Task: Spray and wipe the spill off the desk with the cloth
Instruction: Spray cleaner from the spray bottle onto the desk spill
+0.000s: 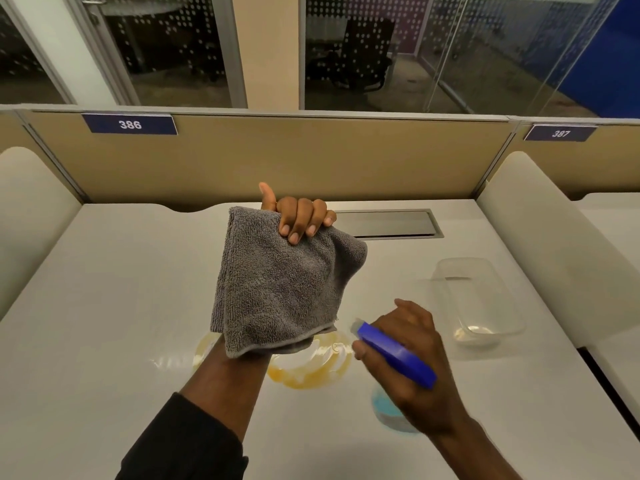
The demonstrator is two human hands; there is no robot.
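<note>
My left hand (300, 216) is raised above the desk, fingers closed on the top edge of a grey cloth (280, 289) that hangs down over my wrist. Below it an orange-yellow spill (311, 375) lies smeared in curved streaks on the white desk (121, 306); the cloth and my forearm hide part of it. My right hand (412, 358) grips a spray bottle with a blue head (394, 355) and blue liquid in its body (388, 410). Its nozzle points left toward the spill, just to the right of it.
A clear plastic container (481, 303) sits on the desk to the right of the spill. A grey cable hatch (388, 225) is set into the desk at the back. Beige partitions (277, 157) with number plates 386 and 387 close the rear; padded side dividers flank the desk.
</note>
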